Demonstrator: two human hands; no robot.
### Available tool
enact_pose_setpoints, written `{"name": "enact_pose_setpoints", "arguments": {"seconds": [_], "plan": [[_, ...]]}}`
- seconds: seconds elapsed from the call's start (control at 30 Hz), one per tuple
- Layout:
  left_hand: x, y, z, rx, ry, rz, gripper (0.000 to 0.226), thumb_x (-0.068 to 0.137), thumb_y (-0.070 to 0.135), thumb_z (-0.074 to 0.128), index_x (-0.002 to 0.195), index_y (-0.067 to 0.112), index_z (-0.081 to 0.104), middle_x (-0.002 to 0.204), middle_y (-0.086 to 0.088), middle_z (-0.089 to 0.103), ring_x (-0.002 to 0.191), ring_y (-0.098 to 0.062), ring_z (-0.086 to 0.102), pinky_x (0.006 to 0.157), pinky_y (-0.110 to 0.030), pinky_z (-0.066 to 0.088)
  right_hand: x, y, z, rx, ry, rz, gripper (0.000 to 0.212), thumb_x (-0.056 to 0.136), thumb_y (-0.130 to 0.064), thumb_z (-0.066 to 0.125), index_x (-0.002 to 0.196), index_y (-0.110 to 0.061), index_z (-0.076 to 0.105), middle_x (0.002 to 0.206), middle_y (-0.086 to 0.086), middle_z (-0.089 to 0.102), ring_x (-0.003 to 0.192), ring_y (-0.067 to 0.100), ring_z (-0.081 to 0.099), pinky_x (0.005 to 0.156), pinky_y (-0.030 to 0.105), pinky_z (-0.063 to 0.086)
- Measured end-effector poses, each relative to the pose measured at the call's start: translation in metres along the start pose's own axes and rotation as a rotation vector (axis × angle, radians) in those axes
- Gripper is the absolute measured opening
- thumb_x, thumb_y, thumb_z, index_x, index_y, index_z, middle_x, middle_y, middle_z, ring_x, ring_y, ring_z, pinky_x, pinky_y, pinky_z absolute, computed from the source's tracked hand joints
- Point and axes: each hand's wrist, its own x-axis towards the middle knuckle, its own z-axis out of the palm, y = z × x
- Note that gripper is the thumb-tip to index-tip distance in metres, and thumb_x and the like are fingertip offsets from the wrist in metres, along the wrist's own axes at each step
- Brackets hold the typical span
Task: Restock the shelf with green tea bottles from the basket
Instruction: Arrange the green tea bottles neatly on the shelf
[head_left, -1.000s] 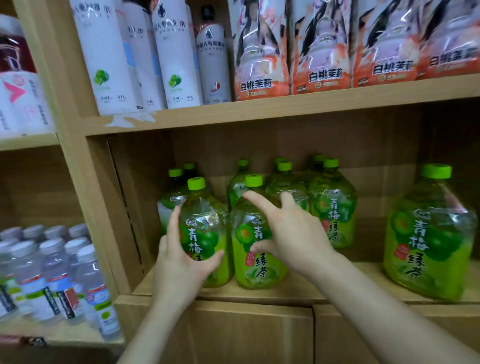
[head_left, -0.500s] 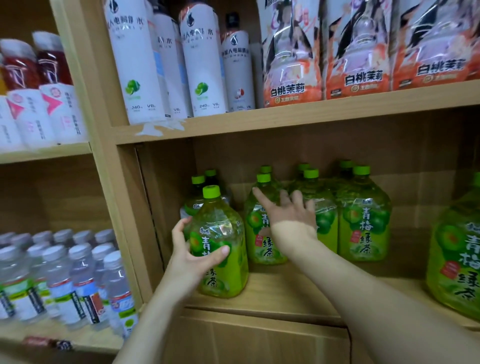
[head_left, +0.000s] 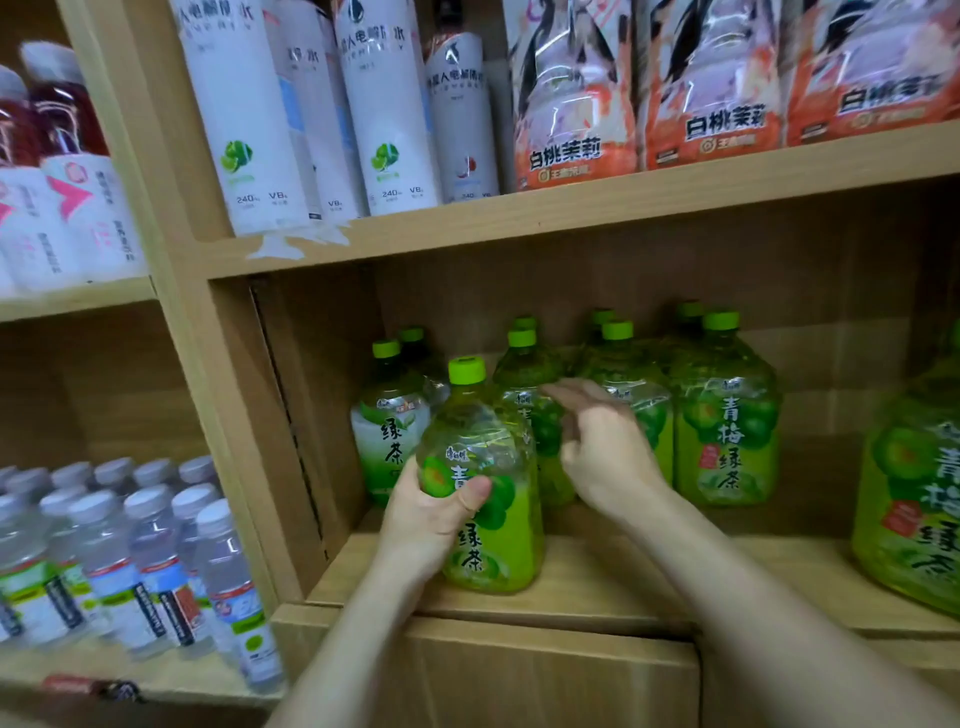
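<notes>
My left hand (head_left: 428, 514) grips a green tea bottle (head_left: 485, 478) with a lime cap, standing upright near the front of the wooden shelf (head_left: 597, 582). My right hand (head_left: 602, 447) hovers just right of it with fingers apart, blurred, in front of a second bottle (head_left: 530, 395) and holding nothing. Several more green tea bottles stand in rows behind, one with a white-green label (head_left: 389, 431) at the left and one (head_left: 727, 415) at the right. Another large green bottle (head_left: 914, 499) stands alone at the far right. No basket is visible.
White tall bottles (head_left: 244, 114) and orange-labelled bottles (head_left: 571, 88) fill the shelf above. In the left bay stand clear water bottles (head_left: 135, 561) below and pink-labelled bottles (head_left: 72, 171) above. A wooden upright (head_left: 208, 364) divides the bays. Bare shelf board lies between the held bottle and the far-right one.
My right hand has let go of the second bottle and drawn back, fingers apart. My left hand keeps its grip on the front bottle. The camera has shifted left and closer.
</notes>
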Motion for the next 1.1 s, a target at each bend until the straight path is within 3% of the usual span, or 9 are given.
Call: {"name": "enact_pose_setpoints", "arguments": {"seconds": [0.07,0.13,0.27,0.43,0.53,0.67,0.77,0.97,1.1], "plan": [[0.000,-0.002,0.012,0.039,0.045,-0.009,0.079,0.047,0.062,0.082,0.107,0.018,0.055,0.095,0.007,0.069,0.085,-0.005,0.067,0.065,-0.008,0.048,-0.017,0.009,-0.017,0.062,0.108,0.016,0.045,0.087,-0.001,0.050,0.128,-0.018,0.059,0.122,0.005,0.062,0.092,0.022,0.060,0.081,0.027,0.047],[0.000,-0.002,0.027,0.094,0.070,-0.001,0.060,0.066,0.047,0.073,0.111,0.012,0.053,0.093,0.010,0.064,0.088,-0.007,0.063,0.060,-0.005,0.044,-0.035,0.020,-0.034,0.099,0.199,0.015,0.037,0.089,-0.007,0.052,0.123,-0.016,0.062,0.101,0.001,0.062,0.077,0.014,0.052,0.066,0.020,0.039],[0.004,-0.006,0.052,0.161,0.112,0.059,0.057,0.080,0.031,0.068,0.127,0.008,0.043,0.096,0.015,0.057,0.090,-0.004,0.056,0.064,0.000,0.037,-0.058,0.045,-0.068,0.028,0.366,0.022,0.036,0.085,-0.007,0.061,0.121,-0.012,0.063,0.109,0.003,0.060,0.101,0.020,0.057,0.085,0.031,0.047],[0.006,-0.007,0.053,0.138,0.097,0.025,0.074,0.079,0.038,0.069,0.139,0.017,0.031,0.113,0.004,0.056,0.105,-0.014,0.052,0.090,-0.025,0.038,-0.082,0.070,-0.119,-0.393,0.651,0.211,0.056,0.077,-0.027,0.072,0.129,-0.019,0.052,0.130,0.018,0.046,0.122,0.037,0.037,0.092,0.055,0.037],[0.004,-0.006,0.052,0.121,0.093,-0.018,0.082,0.075,0.044,0.070,0.141,0.020,0.028,0.115,0.004,0.055,0.107,-0.017,0.053,0.096,-0.030,0.040,-0.085,0.087,-0.133,-0.489,0.528,0.480,0.088,0.068,-0.044,0.078,0.141,-0.031,0.029,0.145,0.021,0.026,0.133,0.042,0.024,0.093,0.063,0.036],[0.001,-0.007,0.055,0.133,0.072,-0.051,0.085,0.073,0.052,0.069,0.140,0.021,0.026,0.119,0.004,0.052,0.110,-0.020,0.052,0.102,-0.039,0.040,-0.075,0.095,-0.140,-0.459,0.402,0.541,0.091,0.071,-0.040,0.079,0.142,-0.037,0.022,0.147,0.019,0.024,0.132,0.042,0.027,0.089,0.055,0.045],[0.001,-0.008,0.056,0.109,0.079,-0.061,0.085,0.072,0.052,0.069,0.138,0.020,0.028,0.121,-0.001,0.056,0.113,-0.024,0.054,0.102,-0.042,0.042,-0.075,0.094,-0.138,-0.366,0.334,0.446,0.092,0.070,-0.043,0.078,0.142,-0.041,0.020,0.148,0.016,0.027,0.133,0.038,0.030,0.092,0.049,0.046],[-0.006,-0.007,0.068,0.080,0.156,0.015,0.067,0.084,0.030,0.067,0.140,0.017,0.031,0.122,-0.004,0.057,0.111,-0.022,0.054,0.091,-0.027,0.039,-0.075,0.066,-0.115,-0.112,0.173,0.155,0.095,0.064,-0.046,0.081,0.135,-0.053,0.018,0.124,0.000,0.043,0.119,0.023,0.048,0.092,0.042,0.051],[-0.018,-0.007,0.070,0.309,0.285,0.207,0.083,0.079,0.026,0.073,0.144,0.028,0.022,0.141,-0.008,0.044,0.128,-0.028,0.042,0.103,-0.034,0.032,-0.070,0.053,-0.097,-0.059,0.094,0.138,0.093,0.071,-0.053,0.074,0.137,-0.060,0.009,0.146,-0.002,0.031,0.124,0.027,0.049,0.097,0.045,0.048]]}}
